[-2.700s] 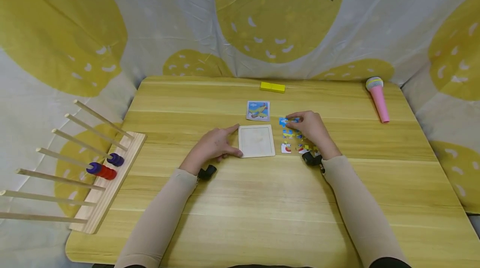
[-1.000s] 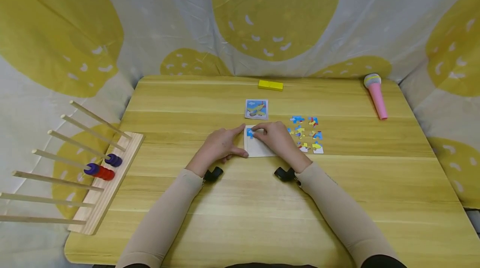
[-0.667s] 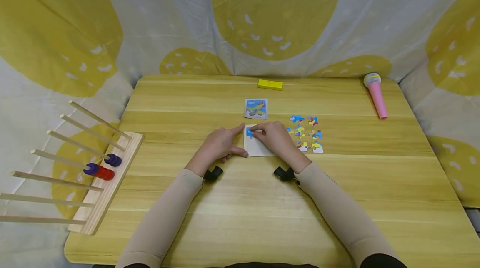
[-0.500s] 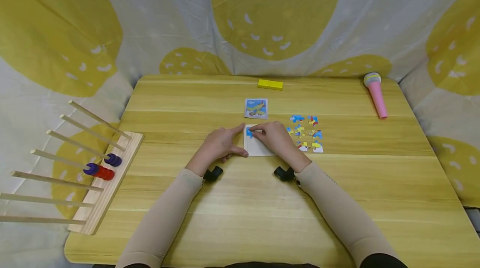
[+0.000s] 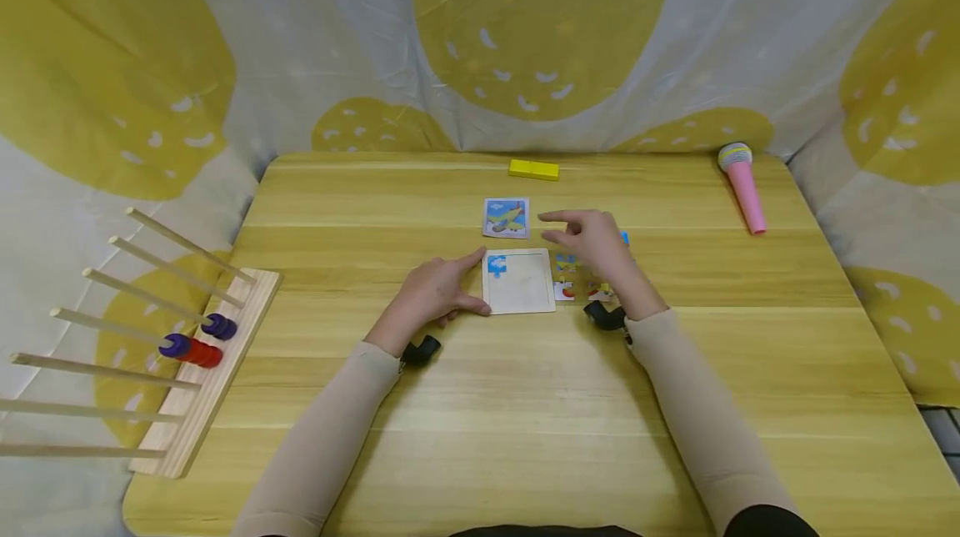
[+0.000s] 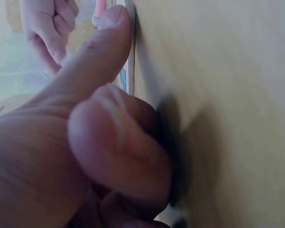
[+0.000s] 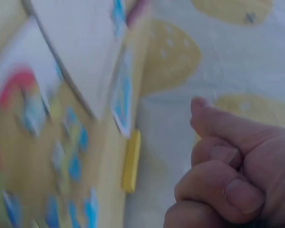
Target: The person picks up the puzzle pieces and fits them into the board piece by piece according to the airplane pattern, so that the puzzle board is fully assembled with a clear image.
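My left hand point(image 5: 433, 291) rests at the left edge of a square puzzle tray point(image 5: 525, 291), its straight index finger and thumb touching the two left corners. The other left fingers are curled in the left wrist view. A blue jigsaw piece point(image 5: 497, 265) lies in the tray's upper left corner. My right hand point(image 5: 596, 243) is raised right of a small airplane picture card point(image 5: 506, 218), index finger and thumb apart with nothing between them. Several loose jigsaw pieces point(image 5: 565, 290) lie under and beside this hand, which hides some of them.
At the left stands a wooden peg rack point(image 5: 217, 378) with red rings point(image 5: 202, 352) and purple rings point(image 5: 219, 326). A yellow block point(image 5: 534, 170) lies near the table's back edge. A pink toy microphone point(image 5: 744, 191) is at the back right. Patterned cloth point(image 5: 360, 37) hangs behind the table.
My right hand took a blue piece from the right to the tray's upper left corner, let it go, then lifted away to the right. The left hand stayed at the tray.
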Demonstrator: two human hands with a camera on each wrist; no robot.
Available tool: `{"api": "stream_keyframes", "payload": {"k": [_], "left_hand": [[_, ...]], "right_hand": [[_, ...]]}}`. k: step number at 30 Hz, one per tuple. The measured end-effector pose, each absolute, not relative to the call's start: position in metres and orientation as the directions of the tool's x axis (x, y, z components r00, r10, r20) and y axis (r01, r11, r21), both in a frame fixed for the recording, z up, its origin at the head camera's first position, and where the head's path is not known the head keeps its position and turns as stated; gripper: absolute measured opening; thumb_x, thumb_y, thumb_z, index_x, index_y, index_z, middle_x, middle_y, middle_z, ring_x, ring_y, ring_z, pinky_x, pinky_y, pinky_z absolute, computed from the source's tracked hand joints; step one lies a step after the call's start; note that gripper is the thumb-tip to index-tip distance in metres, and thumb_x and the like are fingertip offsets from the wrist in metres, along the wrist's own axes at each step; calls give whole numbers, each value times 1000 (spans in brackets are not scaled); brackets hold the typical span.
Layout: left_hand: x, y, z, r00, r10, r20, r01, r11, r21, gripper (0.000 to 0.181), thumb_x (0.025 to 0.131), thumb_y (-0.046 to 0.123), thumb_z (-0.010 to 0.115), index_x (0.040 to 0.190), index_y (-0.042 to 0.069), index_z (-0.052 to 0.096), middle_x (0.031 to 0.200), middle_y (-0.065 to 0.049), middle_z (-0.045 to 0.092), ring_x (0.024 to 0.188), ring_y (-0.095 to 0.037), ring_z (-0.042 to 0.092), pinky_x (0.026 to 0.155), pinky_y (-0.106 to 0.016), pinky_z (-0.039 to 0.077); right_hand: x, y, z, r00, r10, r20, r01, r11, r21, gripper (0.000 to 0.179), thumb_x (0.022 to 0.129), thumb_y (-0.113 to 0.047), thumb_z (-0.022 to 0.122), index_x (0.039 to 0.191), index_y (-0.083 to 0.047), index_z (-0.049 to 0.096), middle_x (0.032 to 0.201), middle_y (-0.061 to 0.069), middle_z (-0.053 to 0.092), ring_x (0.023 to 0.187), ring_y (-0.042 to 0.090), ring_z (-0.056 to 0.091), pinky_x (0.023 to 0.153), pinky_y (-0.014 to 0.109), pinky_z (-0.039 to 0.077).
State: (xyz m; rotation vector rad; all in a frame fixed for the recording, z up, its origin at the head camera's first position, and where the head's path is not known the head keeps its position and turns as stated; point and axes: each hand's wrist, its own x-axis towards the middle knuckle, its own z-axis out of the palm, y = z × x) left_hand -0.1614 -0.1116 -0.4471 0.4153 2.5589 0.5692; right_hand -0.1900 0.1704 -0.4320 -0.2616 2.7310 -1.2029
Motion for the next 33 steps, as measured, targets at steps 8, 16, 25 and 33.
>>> {"api": "stream_keyframes", "payload": {"k": [8, 16, 25, 33], "left_hand": [[-161, -112, -449, -835, 369, -408, 152, 867, 474, 109, 80, 56, 88, 169, 34, 29, 51, 2, 59, 41, -13, 56, 49, -26, 44], [-160, -112, -450, -836, 372, -404, 161, 869, 467, 110, 79, 58, 88, 169, 34, 29, 50, 2, 58, 40, -13, 54, 47, -25, 43], [-160, -114, -450, -839, 375, -395, 169, 869, 465, 109, 79, 58, 88, 169, 34, 30, 50, 2, 59, 40, -13, 55, 49, -26, 44], [-162, -114, -450, -840, 373, -394, 164, 866, 472, 109, 79, 58, 87, 169, 35, 30, 50, 3, 59, 40, -13, 55, 49, -27, 44]], "right_hand": [[-202, 242, -422, -983, -100, -156, 73, 568, -820, 50, 98, -38, 78, 145, -22, 69, 60, -6, 42, 48, 17, 39, 49, 30, 35], [-206, 266, -435, -973, -92, -211, 132, 526, -840, 54, 98, -37, 79, 147, -18, 66, 55, -10, 36, 47, 11, 31, 46, 29, 27], [-213, 266, -451, -949, -162, -271, 123, 601, -790, 49, 99, -34, 78, 144, -17, 68, 58, -9, 41, 53, 11, 42, 55, 28, 41], [-215, 266, -455, -938, -178, -299, 122, 636, -762, 49, 97, -34, 80, 142, -15, 70, 58, -9, 45, 53, 11, 45, 54, 28, 41]]}}
